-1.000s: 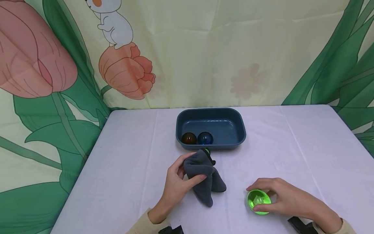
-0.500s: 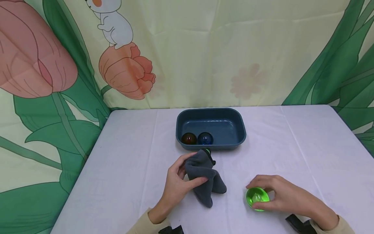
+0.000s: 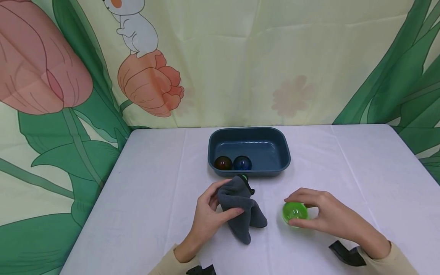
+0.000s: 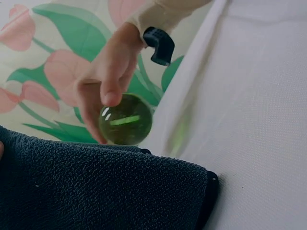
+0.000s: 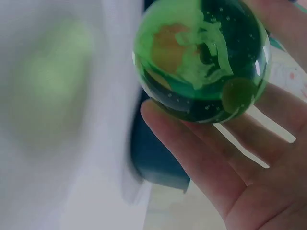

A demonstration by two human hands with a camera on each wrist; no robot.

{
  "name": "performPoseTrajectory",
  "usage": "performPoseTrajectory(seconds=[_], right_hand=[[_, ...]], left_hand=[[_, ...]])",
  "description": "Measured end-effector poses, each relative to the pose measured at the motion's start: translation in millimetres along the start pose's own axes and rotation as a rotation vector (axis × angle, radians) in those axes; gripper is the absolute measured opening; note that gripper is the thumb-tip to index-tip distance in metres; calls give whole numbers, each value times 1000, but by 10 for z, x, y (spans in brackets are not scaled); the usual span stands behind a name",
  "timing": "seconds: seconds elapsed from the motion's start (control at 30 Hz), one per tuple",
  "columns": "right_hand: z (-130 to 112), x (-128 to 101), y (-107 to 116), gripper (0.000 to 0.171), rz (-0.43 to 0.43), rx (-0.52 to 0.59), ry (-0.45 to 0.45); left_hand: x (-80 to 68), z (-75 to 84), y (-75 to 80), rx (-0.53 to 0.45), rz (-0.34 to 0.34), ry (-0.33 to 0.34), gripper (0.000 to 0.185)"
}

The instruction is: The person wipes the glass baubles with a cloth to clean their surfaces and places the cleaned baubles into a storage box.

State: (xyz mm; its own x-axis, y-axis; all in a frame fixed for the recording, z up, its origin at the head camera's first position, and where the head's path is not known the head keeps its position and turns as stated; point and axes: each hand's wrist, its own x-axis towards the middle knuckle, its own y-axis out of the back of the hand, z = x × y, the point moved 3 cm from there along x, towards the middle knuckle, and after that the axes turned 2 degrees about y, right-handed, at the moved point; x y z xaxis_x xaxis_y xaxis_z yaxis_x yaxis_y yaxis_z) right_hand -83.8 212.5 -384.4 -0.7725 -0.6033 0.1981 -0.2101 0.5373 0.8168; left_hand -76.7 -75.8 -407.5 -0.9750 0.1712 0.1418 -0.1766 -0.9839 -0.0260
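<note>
Head view: right hand [image 3: 326, 214] and left hand [image 3: 206, 217] reach in over a white-covered counter [image 3: 148, 183].
Right fingers: spread about as wide as the ball, tips on its far side and thumb on its near side, gripping it.
Translucent green ball [image 3: 294, 211]: between the right thumb and fingertips, held clear of the counter in the left wrist view; small bubbles show inside it up close.
Left fingers: parted by a bunch of fabric, the thumb pressing on its front and the index finger along its upper edge.
Dark grey cloth [image 3: 235, 200]: pinched in the left hand, its folds spreading below and right of the thumb, black edging just beyond the index fingertip.
Dark blue tray [image 3: 268, 154]: beyond the left fingertips, farther from the right ones.
Dark amber ball [image 3: 223, 163] and dark blue ball [image 3: 242, 163]: side by side in the tray, along its wall nearest the left fingertips.
Beige sleeves [image 3: 395, 263]: behind both sets of fingers.
Tulip-printed backdrop [image 3: 223, 76]: past the tray, farthest from the fingers.
</note>
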Motion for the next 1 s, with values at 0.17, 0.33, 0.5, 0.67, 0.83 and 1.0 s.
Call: performPoseTrajectory(seconds=[0.17, 0.33, 0.5, 0.67, 0.83, 1.0], right_hand=[[-67, 121, 49, 42, 85, 4, -13], [-110, 233, 71, 41, 146, 23, 9], [-143, 330, 64, 41, 149, 46, -7], [-179, 421, 49, 42, 156, 59, -4], [-206, 499, 45, 44, 178, 100, -22], [-247, 575, 34, 44, 232, 131, 16]], left_hand=[[5, 0, 1, -1, -3, -6, 69], [11, 1, -3, 3, -4, -11, 68], [14, 11, -8, 10, -1, -6, 68], [15, 20, -11, 13, -3, -5, 68], [13, 22, -17, 11, -4, 0, 68], [19, 34, -30, 10, -3, 3, 67]])
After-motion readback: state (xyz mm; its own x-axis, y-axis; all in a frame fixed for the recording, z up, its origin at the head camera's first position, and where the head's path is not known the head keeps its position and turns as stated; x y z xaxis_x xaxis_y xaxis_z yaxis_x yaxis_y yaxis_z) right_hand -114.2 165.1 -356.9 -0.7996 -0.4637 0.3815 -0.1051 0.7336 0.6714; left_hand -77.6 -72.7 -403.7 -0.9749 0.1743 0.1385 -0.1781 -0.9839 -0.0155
